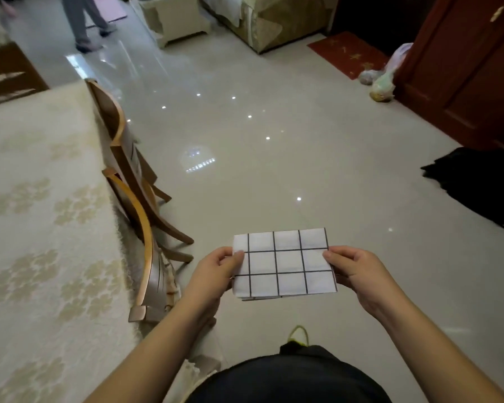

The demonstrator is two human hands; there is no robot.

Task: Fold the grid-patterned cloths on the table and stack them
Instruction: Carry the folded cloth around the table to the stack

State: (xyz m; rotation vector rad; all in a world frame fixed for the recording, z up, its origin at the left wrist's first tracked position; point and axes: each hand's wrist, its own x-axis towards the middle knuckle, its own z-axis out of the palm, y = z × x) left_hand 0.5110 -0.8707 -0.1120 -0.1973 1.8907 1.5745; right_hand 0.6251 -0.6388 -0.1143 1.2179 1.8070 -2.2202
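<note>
the cloth (284, 264) is folded into a small flat rectangle, white with dark grid lines, several layers visible along its near edge. it is held in the air over the floor (274, 126), in front of the person, well to the right of the table (41, 213). the left hand (216, 271) pinches the cloth's left edge, thumb on top and fingers curled under. the right hand (352, 274) pinches the right edge the same way. the cloth lies nearly level, stretched lightly between the two grips.

judgement: folding of this piece looks complete or nearly so; the step in hand is the carry to the stack. no stack and no other grid cloths are in view on the visible part of the table, so the placing spot cannot be confirmed.

the next move calls for a turn to the left toward the table, keeping both pinches firm so the layers do not slip apart, then laying the cloth flat.

two chairs (134, 199) stand against the table's edge. a black item (477, 184) lies on the floor at right. another person's legs (85, 21) show at far left.
</note>
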